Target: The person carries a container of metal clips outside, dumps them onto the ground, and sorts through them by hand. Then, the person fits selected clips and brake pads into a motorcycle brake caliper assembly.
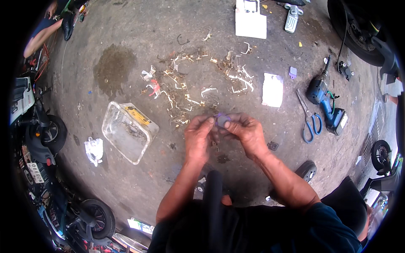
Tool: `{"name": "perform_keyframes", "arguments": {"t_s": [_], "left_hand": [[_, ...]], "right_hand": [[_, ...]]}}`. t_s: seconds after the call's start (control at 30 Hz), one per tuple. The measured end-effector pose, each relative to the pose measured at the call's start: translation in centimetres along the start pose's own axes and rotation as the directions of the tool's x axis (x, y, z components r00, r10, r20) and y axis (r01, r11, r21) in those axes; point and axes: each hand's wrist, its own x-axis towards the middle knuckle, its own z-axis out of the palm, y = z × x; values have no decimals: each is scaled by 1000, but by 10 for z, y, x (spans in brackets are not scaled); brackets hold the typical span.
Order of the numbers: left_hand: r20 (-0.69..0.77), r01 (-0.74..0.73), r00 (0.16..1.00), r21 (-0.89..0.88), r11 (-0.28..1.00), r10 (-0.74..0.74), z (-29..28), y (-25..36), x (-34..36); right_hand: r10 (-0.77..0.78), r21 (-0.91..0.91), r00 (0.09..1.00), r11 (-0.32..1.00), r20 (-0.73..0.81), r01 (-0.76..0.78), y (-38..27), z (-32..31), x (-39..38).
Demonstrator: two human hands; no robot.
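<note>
At centre, the left hand (200,135) and right hand (249,133) are pinching a small, rounded purple piece (222,121), fingers gripping its nine and three o'clock sides, seemingly to steady it. Bent, shiny metal clips (193,101) are lying toward eleven o'clock, perhaps for easy reach; a cloudy plastic tub (145,145) is sitting at nine.

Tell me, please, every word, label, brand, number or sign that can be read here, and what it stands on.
Plate, white, on a bike at left: dark characters, legible, but I won't copy them out.
Label, yellow, on the tub: print too small to read.
Bottle, grey-white: dark marking, unclear.
Sticker, white, on the drill: too small to read.
Purple piece, held: no readable text.
</note>
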Motion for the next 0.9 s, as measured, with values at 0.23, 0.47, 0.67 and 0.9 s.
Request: {"name": "perform_keyframes", "arguments": {"t_s": [0.23, 0.47, 0.67, 0.9], "left_hand": [[99, 30, 995, -47, 998, -26, 4, 3, -4], [182, 61, 982, -15, 998, -58, 9, 11, 3], [172, 25, 985, 28, 999, -30, 17, 17, 7], [173, 23, 984, 68, 997, -34, 26, 17, 4]], "right_hand": [[94, 61, 967, 992, 237, -111, -15, -25, 4], [17, 75, 929, 996, 369, -48, -15, -38, 9], [-89, 172, 953, 984, 289, 40, -9, -35, 14], [-83, 231, 889, 973, 450, -27, -9, -51, 22]]}}
